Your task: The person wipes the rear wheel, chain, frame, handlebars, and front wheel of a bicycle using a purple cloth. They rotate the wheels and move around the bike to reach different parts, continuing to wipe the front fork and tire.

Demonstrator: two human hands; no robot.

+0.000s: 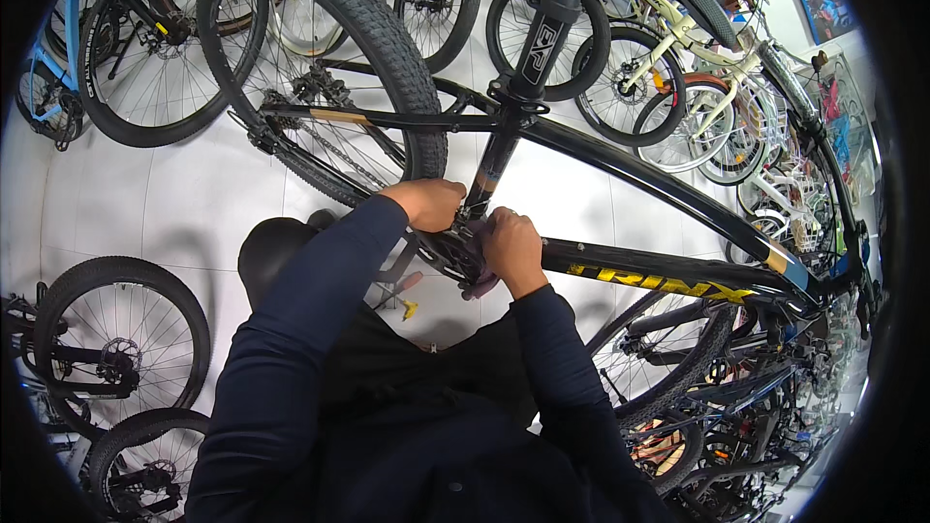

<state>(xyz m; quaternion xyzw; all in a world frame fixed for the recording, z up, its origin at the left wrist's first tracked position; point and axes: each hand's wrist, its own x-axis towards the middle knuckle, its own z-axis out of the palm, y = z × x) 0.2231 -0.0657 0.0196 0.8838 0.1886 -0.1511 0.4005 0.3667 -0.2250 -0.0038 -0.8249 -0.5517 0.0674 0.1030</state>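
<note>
A black mountain bike frame (620,163) with gold lettering on its lower tube stretches across in front of me. My left hand (433,204) is closed, its fingers pinched beside the foot of the seat tube (497,157), close to the rear tyre (418,107). What those fingers hold is hidden. Just right of it, my right hand (513,250) is closed over the crank area, gripping a dull purple cloth (480,285) that shows below the fingers. Next to the cloth sits the dark chainring (448,254), partly covered by my hands.
A tool with a yellow end (409,310) lies on the pale floor below the crank. A dark round-topped object (276,257) stands by my left forearm. Parked bikes surround me, including a blue one (70,29) and a cream one (675,44); more wheels (121,344) are at lower left.
</note>
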